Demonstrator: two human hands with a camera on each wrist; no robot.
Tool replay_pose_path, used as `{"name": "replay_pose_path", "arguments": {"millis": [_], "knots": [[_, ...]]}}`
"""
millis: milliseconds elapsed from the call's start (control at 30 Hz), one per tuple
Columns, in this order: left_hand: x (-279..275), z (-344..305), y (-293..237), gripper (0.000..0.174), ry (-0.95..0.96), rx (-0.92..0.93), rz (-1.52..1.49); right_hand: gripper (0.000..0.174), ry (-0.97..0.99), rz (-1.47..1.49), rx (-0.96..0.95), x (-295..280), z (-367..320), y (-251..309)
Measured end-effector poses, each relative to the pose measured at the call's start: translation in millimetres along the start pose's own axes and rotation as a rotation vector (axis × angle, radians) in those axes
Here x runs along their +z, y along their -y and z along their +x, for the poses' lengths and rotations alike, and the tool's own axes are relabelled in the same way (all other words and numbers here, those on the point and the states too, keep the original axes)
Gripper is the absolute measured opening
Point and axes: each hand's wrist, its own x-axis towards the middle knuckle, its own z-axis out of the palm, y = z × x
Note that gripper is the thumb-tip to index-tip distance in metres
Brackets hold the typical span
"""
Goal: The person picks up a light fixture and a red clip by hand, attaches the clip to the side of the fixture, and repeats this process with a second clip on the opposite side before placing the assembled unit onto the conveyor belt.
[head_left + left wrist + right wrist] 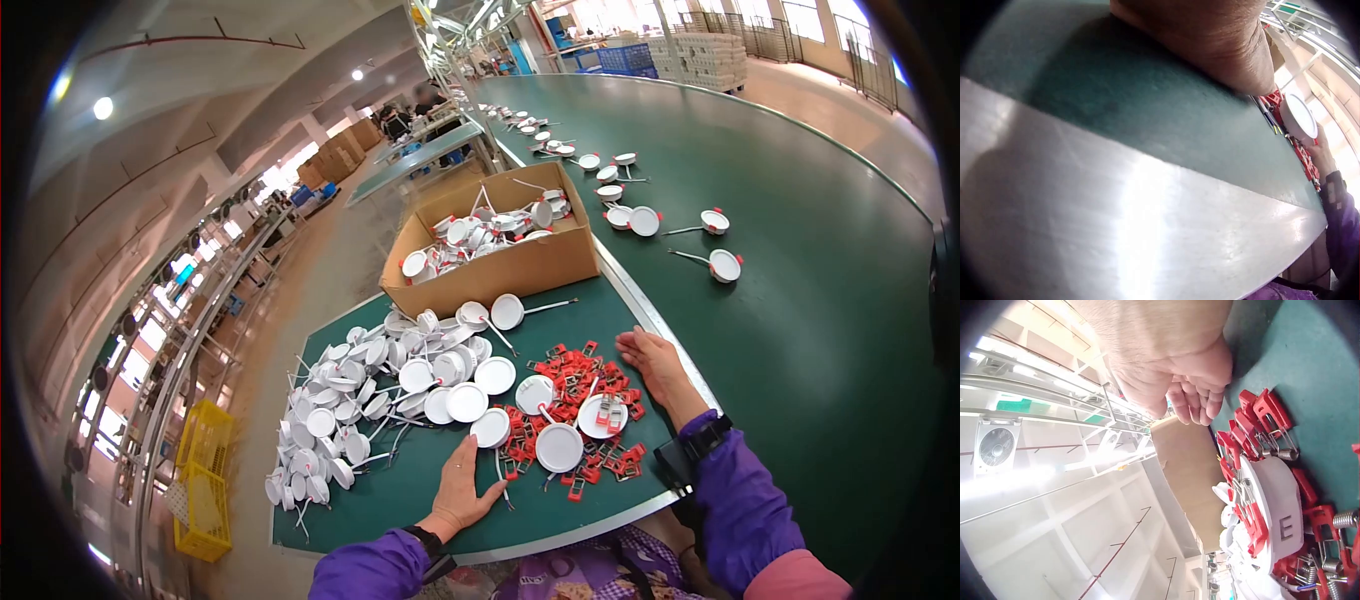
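Note:
My left hand (pixel 462 492) rests low on the green tabletop, its fingertips right at the edge of a white round downlight (pixel 490 428). My right hand (pixel 652 362) is held with loosely bent fingers beside a heap of red spring clips (pixel 575 375), nothing in its grasp. Among the clips lie a downlight (pixel 603 416) with clips resting on its face, another (pixel 559 448) face up and a third (pixel 535 394) with its wire showing. In the right wrist view, red clips with metal springs (pixel 1252 528) sit on a white lamp body (pixel 1282 512).
A large pile of white downlights (pixel 370 380) covers the table's left side. Behind stands a cardboard box (pixel 500 265) holding more lamps with red clips. A green conveyor belt (pixel 800 300) runs along the right, carrying several lamps. Yellow crates (pixel 205 510) stand on the floor at left.

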Motion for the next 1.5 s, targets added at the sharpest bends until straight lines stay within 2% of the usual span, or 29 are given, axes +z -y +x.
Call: {"name": "replay_pose_path", "arguments": {"millis": [267,567,800,1000,1067,1500], "knots": [[-0.9,1.2,-3.9,0.082,0.011,-0.034,0.009,0.036,0.018,-0.073,0.002,2.7,-2.0,1.4],[-2.1,1.6,-5.1,0.083,0.023,-0.040,0.016,0.039,0.105,-0.363,-0.063,5.6,-2.8,-1.2],[-1.2,1.8,-3.5,0.083,0.018,-0.037,0.015,0.040,0.077,-0.418,-0.038,9.4,-7.1,1.4],[-2.1,2.2,-5.2,0.082,0.003,-0.031,0.022,0.039,0.100,-0.476,-0.084,10.6,-6.6,-3.9],[-1.3,2.7,-4.4,0.081,0.000,-0.030,0.027,0.039,0.092,-0.440,-0.194,12.2,-5.9,-7.0],[-3.3,2.6,-5.9,0.078,-0.033,-0.048,-0.001,0.035,0.143,-0.571,-0.257,15.6,-7.4,-13.5]]}}
